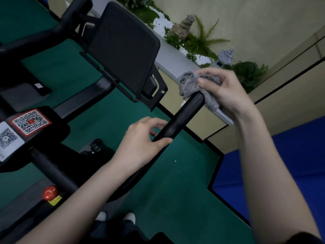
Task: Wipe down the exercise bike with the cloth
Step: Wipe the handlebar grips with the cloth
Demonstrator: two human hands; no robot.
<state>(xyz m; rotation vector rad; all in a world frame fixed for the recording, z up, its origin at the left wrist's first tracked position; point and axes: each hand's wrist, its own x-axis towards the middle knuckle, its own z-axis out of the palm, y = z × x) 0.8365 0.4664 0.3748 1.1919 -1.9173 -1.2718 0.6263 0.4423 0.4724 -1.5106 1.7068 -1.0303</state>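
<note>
1. Two bare hands work on one black handlebar grip (182,117) of an exercise bike (58,141), seen from above at a steep tilt.
2. Right hand (223,88) clutches a bunched grey cloth (190,81), pressing it over the far end of the grip; folds of cloth hang down on both sides of the bar.
3. Left hand (140,140) closes around the near end of the same grip, thumb below and fingers curled over the top, so that bare black bar shows between the two hands.
4. Bike's black mesh tablet holder (121,48) stands to the upper left, tilted, with the other handlebar arm (52,30) beyond it.
5. Red-bordered QR sticker (30,123) sits on the frame at left, beside a second, white QR label (8,140).
6. Red knob (50,192) shows lower down on the frame, with a yellow tag just beneath it.
7. Green floor (167,182) lies under the bike, meeting a blue mat (263,168) at right.
8. Planter ledge (175,62) with ferns, white pebbles and small stone ornaments runs along the beige wall behind.
</note>
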